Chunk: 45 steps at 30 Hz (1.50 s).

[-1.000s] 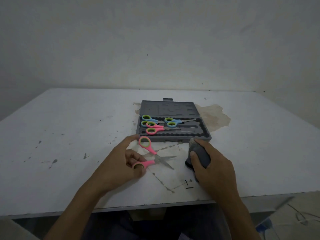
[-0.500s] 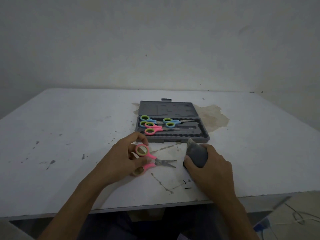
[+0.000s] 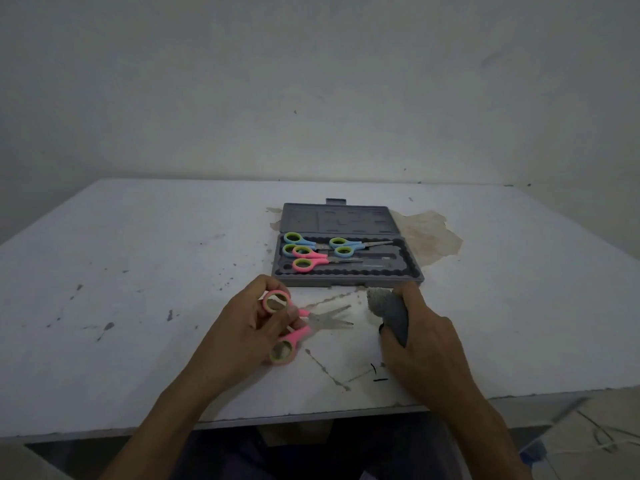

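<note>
My left hand [image 3: 239, 327] grips a pair of pink scissors [image 3: 294, 327] by its handles, one ring near my fingertips and the other low beside my palm. The blades are slightly parted and point right, just above the white table [image 3: 121, 271]. My right hand [image 3: 420, 341] holds a bunched grey cloth [image 3: 389, 311] just right of the blade tips. Behind both hands lies an open grey case [image 3: 346, 277] with three pairs of scissors in it, two blue [image 3: 343, 245] and one pink [image 3: 308, 259].
A yellowish stain [image 3: 429, 237] marks the table to the right of the case. Dark scuffs dot the table's left half. The front edge of the table runs just under my forearms, and a bare wall stands behind.
My left hand has turned the pink scissors, so the second ring now shows below my fingers. My right hand has raised the grey cloth's end towards the blades.
</note>
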Motion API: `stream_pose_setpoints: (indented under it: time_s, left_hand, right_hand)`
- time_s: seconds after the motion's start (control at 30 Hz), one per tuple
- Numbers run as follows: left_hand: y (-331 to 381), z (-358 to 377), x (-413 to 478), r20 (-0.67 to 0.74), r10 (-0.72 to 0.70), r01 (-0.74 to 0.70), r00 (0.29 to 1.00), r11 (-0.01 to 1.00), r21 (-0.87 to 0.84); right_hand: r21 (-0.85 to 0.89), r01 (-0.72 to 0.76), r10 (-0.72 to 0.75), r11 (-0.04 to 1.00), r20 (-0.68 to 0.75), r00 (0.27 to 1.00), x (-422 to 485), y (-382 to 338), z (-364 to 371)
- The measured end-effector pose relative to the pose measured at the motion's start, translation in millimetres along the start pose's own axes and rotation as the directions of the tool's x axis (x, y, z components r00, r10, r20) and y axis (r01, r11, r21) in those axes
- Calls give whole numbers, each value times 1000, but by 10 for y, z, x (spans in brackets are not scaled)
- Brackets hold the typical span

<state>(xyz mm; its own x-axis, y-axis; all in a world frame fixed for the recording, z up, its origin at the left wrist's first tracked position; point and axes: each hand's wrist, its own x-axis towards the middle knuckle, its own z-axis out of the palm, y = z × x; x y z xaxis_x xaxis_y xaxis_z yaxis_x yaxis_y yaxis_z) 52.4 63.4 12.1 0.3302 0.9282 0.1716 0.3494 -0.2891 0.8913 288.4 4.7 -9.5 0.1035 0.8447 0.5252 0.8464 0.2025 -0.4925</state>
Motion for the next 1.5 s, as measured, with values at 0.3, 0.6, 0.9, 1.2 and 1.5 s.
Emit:
stream_pose_setpoints:
  time_s: [0.3, 0.6, 0.9, 1.2, 1.5]
  left_hand:
    - [36, 72, -27, -93, -100, 68, 991, 953, -295]
    - [-16, 139, -77, -129, -5, -19, 992, 982, -187]
    - [-30, 112, -88, -212, 41, -76, 976, 984, -159]
    - [-50, 105, -106, -227, 56, -86, 972, 989, -124]
    - [-35, 134, -127, -158, 51, -78, 986, 983, -167]
  right_hand:
    - [52, -47, 43, 998, 68, 997, -101, -236, -113]
    - [0, 189, -189, 982, -22, 982, 80, -581, -32]
    - [-156, 230, -213, 961, 118, 970, -60, -585, 191]
    - [-137, 224, -219, 965, 56, 974, -44, -614, 316]
    - [-145, 174, -185, 974, -68, 980, -109, -662, 308]
